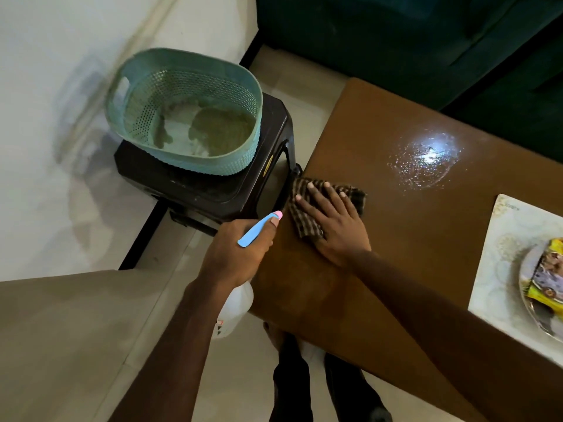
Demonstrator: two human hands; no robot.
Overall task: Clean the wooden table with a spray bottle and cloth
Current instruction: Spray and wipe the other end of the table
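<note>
The brown wooden table (396,239) fills the right half of the view. My right hand (332,220) lies flat, fingers spread, on a dark checked cloth (304,220) at the table's left edge. My left hand (237,254) grips a white spray bottle (234,309) with a blue and pink trigger head (259,228), held just off the table's left edge. A patch of wet spray droplets (426,159) glistens on the table beyond the cloth.
A teal perforated basket (122,86) sits on a dark plastic stool (213,184) left of the table. A pale placemat (493,269) with a plate (527,300) lies at the table's right. A dark green sofa (426,41) stands behind. My legs show below.
</note>
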